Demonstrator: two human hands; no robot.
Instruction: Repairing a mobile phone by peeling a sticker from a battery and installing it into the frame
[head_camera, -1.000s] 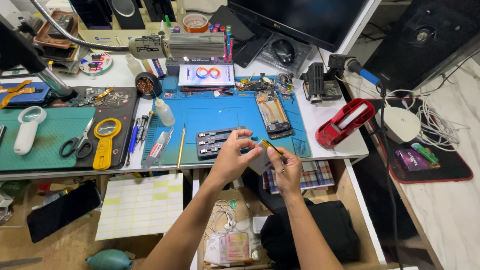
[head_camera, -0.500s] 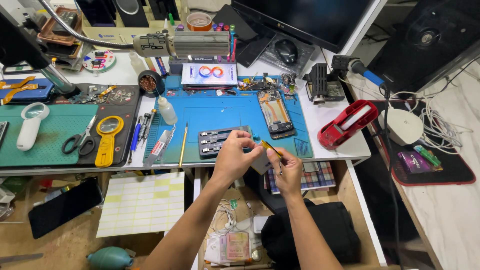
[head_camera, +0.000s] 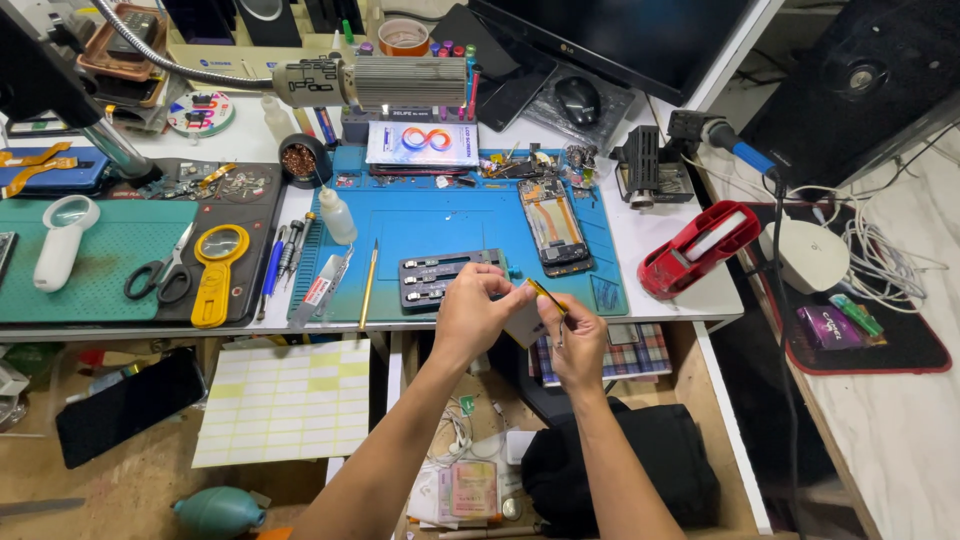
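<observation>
Both hands meet just in front of the near edge of the blue work mat (head_camera: 440, 225), below the dark metal holder (head_camera: 447, 277). The left hand (head_camera: 477, 312) is closed around a small, thin, pale grey square part (head_camera: 524, 325), pinching it by its left side. The right hand (head_camera: 578, 340) grips a pair of slim tweezers (head_camera: 547, 296), dark with a yellowish sheen, whose tip touches the part's upper right edge.
</observation>
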